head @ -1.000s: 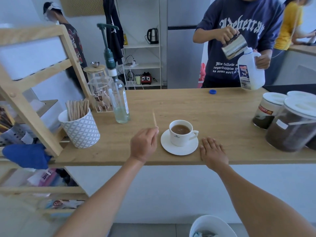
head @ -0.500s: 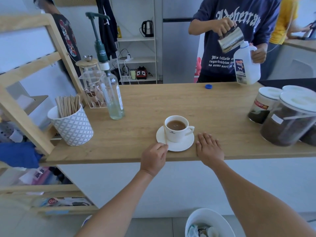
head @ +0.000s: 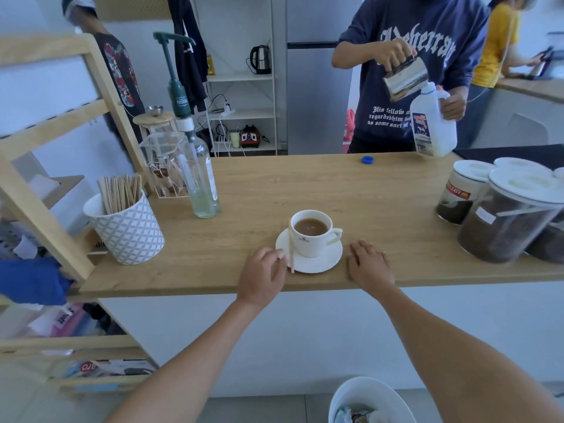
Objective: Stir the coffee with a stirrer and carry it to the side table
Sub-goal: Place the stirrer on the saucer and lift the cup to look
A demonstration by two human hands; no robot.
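Observation:
A white cup of milky coffee stands on a white saucer near the front edge of the wooden counter. A thin wooden stirrer lies on the saucer's left side, leaning against the cup. My left hand rests just left of the saucer, fingers loosely curled, fingertips at the rim beside the stirrer. My right hand lies flat on the counter just right of the saucer, holding nothing.
A patterned pot of wooden stirrers and a glass pump bottle stand at the left. Lidded jars crowd the right. A person across the counter holds a steel pitcher and milk jug. A white bin sits below.
My left hand carried the stirrer down from upright beside the cup, laid it on the saucer, and has drawn back slightly. My right hand has stayed flat.

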